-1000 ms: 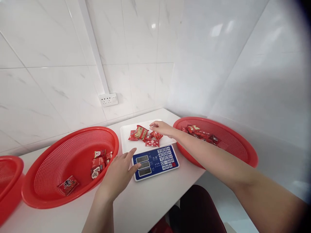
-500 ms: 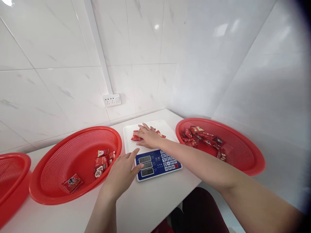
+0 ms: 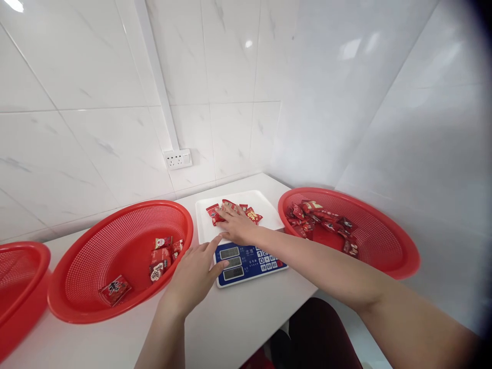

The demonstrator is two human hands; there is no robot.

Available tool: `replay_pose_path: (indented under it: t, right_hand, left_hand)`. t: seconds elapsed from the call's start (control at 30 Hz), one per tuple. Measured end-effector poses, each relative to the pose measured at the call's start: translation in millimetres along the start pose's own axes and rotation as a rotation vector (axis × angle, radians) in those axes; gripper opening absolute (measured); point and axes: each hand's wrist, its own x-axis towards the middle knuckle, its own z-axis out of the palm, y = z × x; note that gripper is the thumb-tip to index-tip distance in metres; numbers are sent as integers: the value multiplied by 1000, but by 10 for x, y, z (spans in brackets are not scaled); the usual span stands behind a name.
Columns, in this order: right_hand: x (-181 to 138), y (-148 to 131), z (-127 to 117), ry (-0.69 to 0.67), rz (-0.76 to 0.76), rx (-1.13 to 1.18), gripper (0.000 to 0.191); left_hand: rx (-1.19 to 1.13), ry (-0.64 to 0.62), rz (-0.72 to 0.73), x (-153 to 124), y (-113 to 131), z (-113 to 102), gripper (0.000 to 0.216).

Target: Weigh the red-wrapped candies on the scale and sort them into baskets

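Several small red snack packets (image 3: 253,215) lie on the white pan of a digital weighing scale (image 3: 269,205). My right hand (image 3: 236,225) rests over them, fingers spread and pointing away from me, hiding part of the pile. Just left of the scale's blue display panel (image 3: 249,264), my left hand (image 3: 198,269) hovers with thumb and forefinger apart and nothing between them. Its fingertips come close to the right hand's and to the near edge of the pan. Digits on the displays are too faint to read.
To the left, a red perforated basket (image 3: 115,215) holds a few packets, with another red basket (image 3: 19,302) at the far left edge. A third red basket (image 3: 388,241) with several packets stands right of the scale. A wall socket (image 3: 179,159) sits behind.
My right hand has drawn slightly back toward me, uncovering more of the packets on the pan. My left hand stays in nearly the same place.
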Motion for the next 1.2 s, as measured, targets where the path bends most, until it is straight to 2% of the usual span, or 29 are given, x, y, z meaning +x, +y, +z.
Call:
replay_pose_path:
  t: [0.2,0.4,0.63,0.97,1.2]
  right_hand:
    - [-30,71,17,55,-40,17,43]
    - [-20,-30,22,133,-156,-19,41]
    - [-5,-120,38,33,-106,-28,44]
    - [-71,-114,14,84,-124,34,42]
    - [-257,-81,-45,97,-114,121,42]
  left_hand:
    - [15,-4,5,-11,13,-3,55]
    - [15,-3,18,-21,33,-30,51]
    - [22,5,27,-25,36,-41,46]
    - [20,18,31,-23,6,-16,46]
    - [26,-7,-4,-26,6,-15,53]
